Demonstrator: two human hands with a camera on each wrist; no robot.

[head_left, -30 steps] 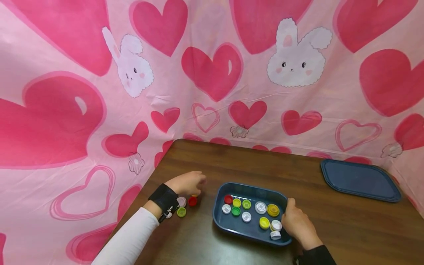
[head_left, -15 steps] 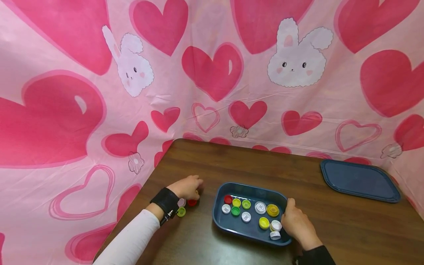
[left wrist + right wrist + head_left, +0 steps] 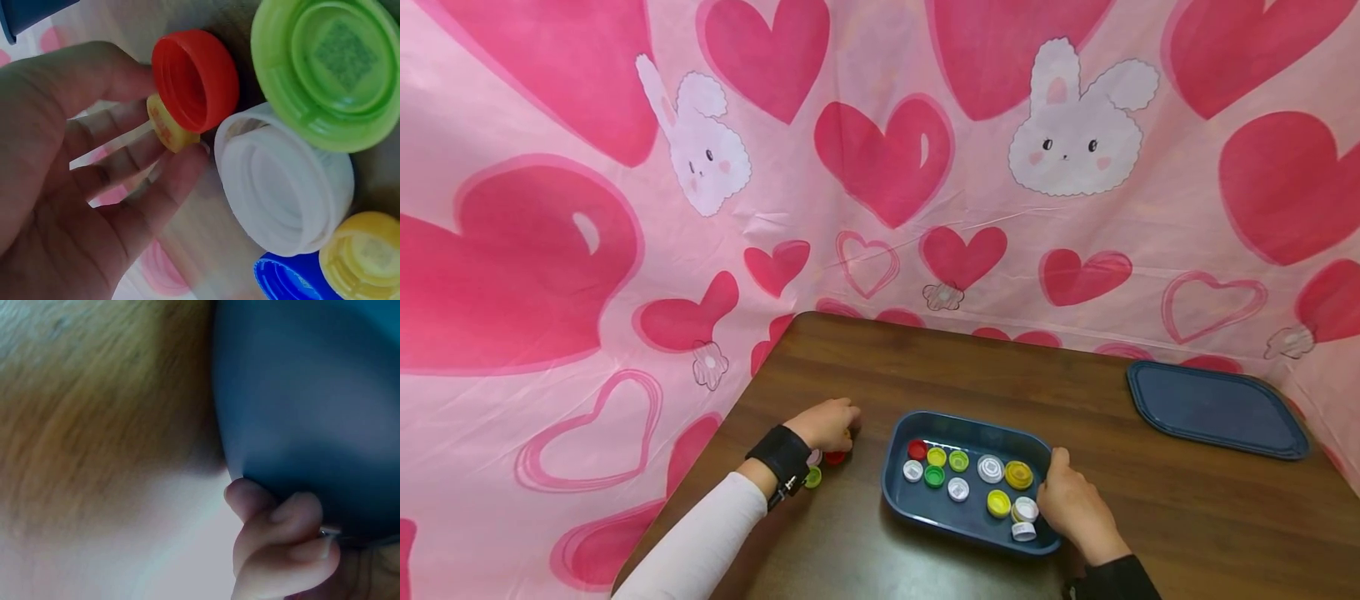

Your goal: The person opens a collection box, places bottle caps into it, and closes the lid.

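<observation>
My left hand (image 3: 842, 429) hovers low over a cluster of loose bottle caps on the wooden table (image 3: 925, 375), left of the tray. In the left wrist view its curled fingers (image 3: 125, 169) pinch a small yellow cap (image 3: 167, 128), and the thumb touches a red cap (image 3: 195, 80). A white cap (image 3: 284, 181), a green cap (image 3: 328, 69), a blue cap (image 3: 290, 281) and another yellow cap (image 3: 365, 256) lie beside them. My right hand (image 3: 1063, 492) grips the near right rim of the blue tray (image 3: 891, 500), fingers (image 3: 281, 531) curled under its edge. Several coloured caps lie in the tray.
A flat dark blue lid (image 3: 1217, 408) lies at the table's back right. A pink cloth with hearts and rabbits (image 3: 880, 167) hangs behind and to the left. The table's left edge runs close to my left forearm.
The left hand has drawn slightly back over the loose caps, now covering more of the white one. The right hand and tray have stayed put.
</observation>
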